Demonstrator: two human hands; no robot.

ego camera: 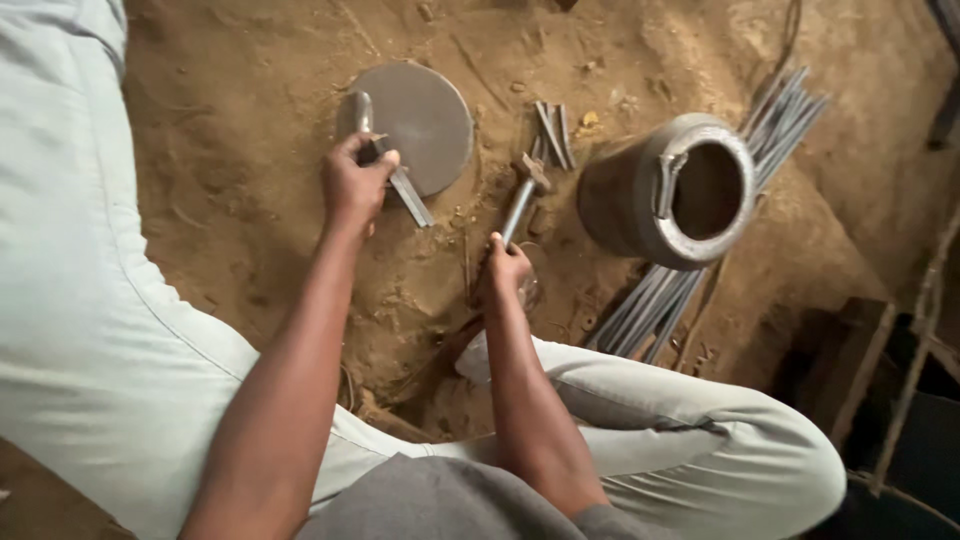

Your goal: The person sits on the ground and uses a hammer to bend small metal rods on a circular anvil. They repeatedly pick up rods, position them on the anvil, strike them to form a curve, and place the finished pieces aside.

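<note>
My left hand [355, 185] is closed around a flat metal bar [385, 160], a narrow grey strip that runs from about eleven o'clock of the fist, where its rounded end lies over the rim of a round metal disc [425, 115], down to about four o'clock, where its lower end pokes out onto the sand. My right hand [503, 268] is wrapped tight on the lower end of a hammer [522, 200], whose shaft slants up toward one o'clock and whose head sits just beside the disc's lower right edge; I cannot tell whether the head touches the ground. The disc lies flat on the sandy dirt floor [250, 90], at twelve o'clock from my left hand. At three o'clock from the hammer stands one metal pot [665, 190], tipped so that its open mouth faces me, with a handle across the rim. Under and behind it lies a bundle of thin metal rods [660, 300], running from seven o'clock to one o'clock of the pot; too many overlap for an exact count. Between hammer head and pot lie about three short metal pieces [555, 130], close together. My legs in pale trousers [80, 300] frame the work on the left and bottom. Nothing lies between the two tools. I count one disc, one bar, one hammer, one pot.
</note>
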